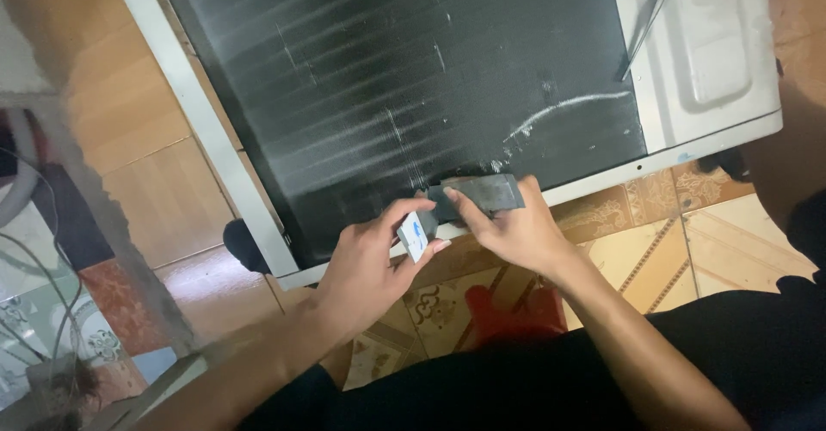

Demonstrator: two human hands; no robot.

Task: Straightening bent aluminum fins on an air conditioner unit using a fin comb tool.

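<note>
Down at the lower edge of the black finned coil panel (404, 78) in its white metal frame (215, 147), our right hand (516, 229) pinches a dark flat rectangular comb-like tool (482, 193), fingers closed on it. Our left hand (370, 263) grips a small white and blue card (415, 233) just beside it, above the patterned tile floor (654, 242).

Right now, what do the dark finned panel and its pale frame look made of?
Dark finned panel: seemingly thin metal fins, matte black, with fine parallel ridges and bright scratches. Pale frame: probably painted sheet metal or plastic, smooth off-white; the picture leaves it open.
</note>
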